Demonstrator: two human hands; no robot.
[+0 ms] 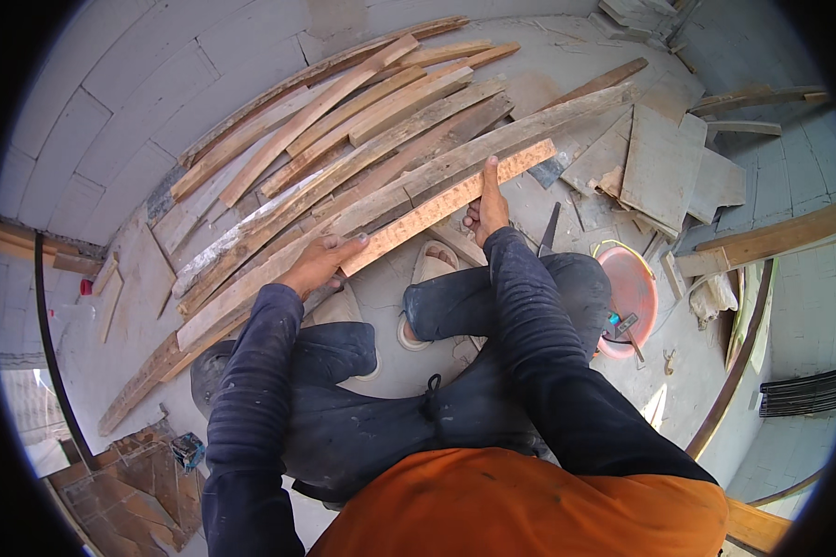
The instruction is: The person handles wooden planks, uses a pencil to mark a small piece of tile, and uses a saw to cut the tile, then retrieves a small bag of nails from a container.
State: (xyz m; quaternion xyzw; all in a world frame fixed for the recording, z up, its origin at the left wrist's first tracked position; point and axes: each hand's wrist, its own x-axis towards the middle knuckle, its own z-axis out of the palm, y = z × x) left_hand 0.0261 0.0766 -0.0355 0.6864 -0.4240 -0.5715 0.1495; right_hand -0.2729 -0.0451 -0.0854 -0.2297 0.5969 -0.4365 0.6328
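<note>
A light wooden strip (437,207) with a rough, speckled face slants up to the right in front of my knees. My left hand (323,266) is closed on its near left end, thumb on top. Further along, my right hand (489,206) grips the strip from the near side, with one digit stretched up across it. Just beyond lies a long grey-brown timber (418,190), close alongside the strip; I cannot tell whether they touch. My sandalled feet are on the floor below the strip.
Several loose planks (344,116) are piled along the block wall. A dark saw blade (550,227) stands beside my right knee, near a pink bucket (643,283) with a hammer (628,325) at it. Board offcuts (664,167) lie at right. A power tool (188,451) sits lower left.
</note>
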